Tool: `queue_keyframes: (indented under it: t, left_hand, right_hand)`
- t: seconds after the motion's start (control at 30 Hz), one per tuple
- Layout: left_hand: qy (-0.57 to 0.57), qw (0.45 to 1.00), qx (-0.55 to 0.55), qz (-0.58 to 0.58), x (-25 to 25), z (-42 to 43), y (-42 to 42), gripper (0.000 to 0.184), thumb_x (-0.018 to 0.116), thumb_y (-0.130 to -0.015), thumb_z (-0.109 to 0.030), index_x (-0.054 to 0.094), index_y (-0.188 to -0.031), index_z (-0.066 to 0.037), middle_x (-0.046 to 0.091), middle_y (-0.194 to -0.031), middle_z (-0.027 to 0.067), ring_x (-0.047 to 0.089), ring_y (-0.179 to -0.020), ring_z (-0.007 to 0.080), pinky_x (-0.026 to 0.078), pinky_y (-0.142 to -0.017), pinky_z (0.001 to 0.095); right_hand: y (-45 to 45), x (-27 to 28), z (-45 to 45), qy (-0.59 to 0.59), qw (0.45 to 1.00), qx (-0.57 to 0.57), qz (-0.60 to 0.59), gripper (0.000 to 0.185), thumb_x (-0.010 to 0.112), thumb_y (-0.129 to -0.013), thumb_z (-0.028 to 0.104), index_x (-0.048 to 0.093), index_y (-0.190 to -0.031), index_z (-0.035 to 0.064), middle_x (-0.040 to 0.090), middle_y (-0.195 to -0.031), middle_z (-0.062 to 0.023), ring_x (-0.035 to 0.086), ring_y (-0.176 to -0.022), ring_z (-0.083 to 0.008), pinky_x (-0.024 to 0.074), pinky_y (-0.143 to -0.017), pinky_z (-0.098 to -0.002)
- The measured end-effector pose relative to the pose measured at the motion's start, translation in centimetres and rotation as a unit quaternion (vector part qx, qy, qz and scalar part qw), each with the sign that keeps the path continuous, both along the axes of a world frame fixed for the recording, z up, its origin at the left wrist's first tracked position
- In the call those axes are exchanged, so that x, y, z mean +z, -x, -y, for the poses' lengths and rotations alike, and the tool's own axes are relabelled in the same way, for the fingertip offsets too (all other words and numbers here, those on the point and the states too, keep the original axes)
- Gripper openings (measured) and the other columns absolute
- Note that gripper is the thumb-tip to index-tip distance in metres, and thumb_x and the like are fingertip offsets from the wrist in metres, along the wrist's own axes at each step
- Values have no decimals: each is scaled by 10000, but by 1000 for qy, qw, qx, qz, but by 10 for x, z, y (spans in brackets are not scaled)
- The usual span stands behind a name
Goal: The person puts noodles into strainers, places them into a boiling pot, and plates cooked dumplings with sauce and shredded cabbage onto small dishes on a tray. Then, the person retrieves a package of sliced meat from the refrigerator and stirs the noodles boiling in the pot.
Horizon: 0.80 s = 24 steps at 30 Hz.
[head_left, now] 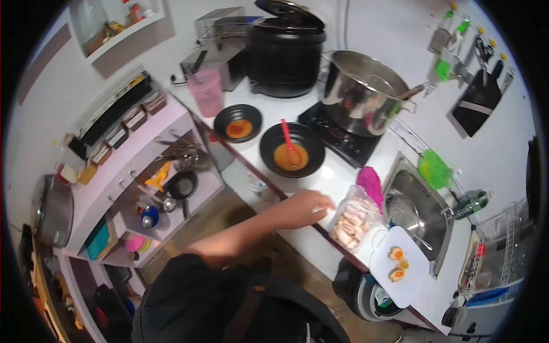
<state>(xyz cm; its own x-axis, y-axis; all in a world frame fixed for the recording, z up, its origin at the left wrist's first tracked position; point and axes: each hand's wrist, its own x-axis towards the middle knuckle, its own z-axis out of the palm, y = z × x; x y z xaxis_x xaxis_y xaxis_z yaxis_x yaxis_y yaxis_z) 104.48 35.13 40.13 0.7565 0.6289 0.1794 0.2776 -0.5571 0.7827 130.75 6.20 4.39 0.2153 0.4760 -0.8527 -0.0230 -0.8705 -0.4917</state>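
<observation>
My left hand (311, 208) reaches in over the counter's front edge, fingers curled together; a small pale spot shows at them, too small to name. Just right of it lies a clear plastic bag of pale sliced pieces (350, 227). A white cutting board (414, 268) beyond the bag holds halved eggs (396, 275). Above my hand stands a black bowl (267, 159) of brownish liquid with a red spoon (287, 137) in it. A smaller black bowl (220, 121) with orange-brown liquid sits to its left. My right hand is out of view.
A large steel pot (349, 94) stands on a black cooktop (337, 143). Behind are a black lidded pot (286, 57) and a pink pitcher (206, 94). The sink (426, 231) lies right, a magenta cloth (370, 184) beside it. Shelves (200, 171) fill the left.
</observation>
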Motion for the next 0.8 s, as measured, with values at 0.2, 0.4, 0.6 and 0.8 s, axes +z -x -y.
queue_keyframes:
  t: [0.2,0.4,0.6,0.8]
  left_hand:
    - [280,958,-46,49,110,64,182,197,662,-799,-215,672,-934,-72,497,-661,13,467,-617,106,372,-573,272]
    - [-180,867,-284,366,196,85,300,229,549,-889,-354,611,-909,-135,497,-619,-6,442,-494,110,330,-443,230]
    - [-393,823,-199,358,232,72,415,223,477,-956,-331,578,-1134,-241,462,-562,-62,373,-426,23,262,-383,180]
    - [-378,813,-153,417,219,43,507,246,462,-977,-296,608,-1168,-244,467,-561,-67,343,-417,-6,213,-365,168]
  right_hand:
    - [41,2,-15,22,999,31,0,609,402,-922,497,501,-1281,15,547,-1225,-203,545,-1088,-318,438,-905,-421]
    - [121,4,-52,34,998,60,0,645,381,-924,535,491,-1294,18,540,-1232,-206,545,-1083,-320,441,-899,-424]
    - [244,5,-117,25,997,72,-18,682,359,-927,573,482,-1307,21,532,-1240,-209,546,-1077,-323,444,-893,-428]
    - [370,20,-182,-4,990,117,-75,718,337,-929,611,472,-1320,23,525,-1247,-212,546,-1072,-325,447,-887,-432]
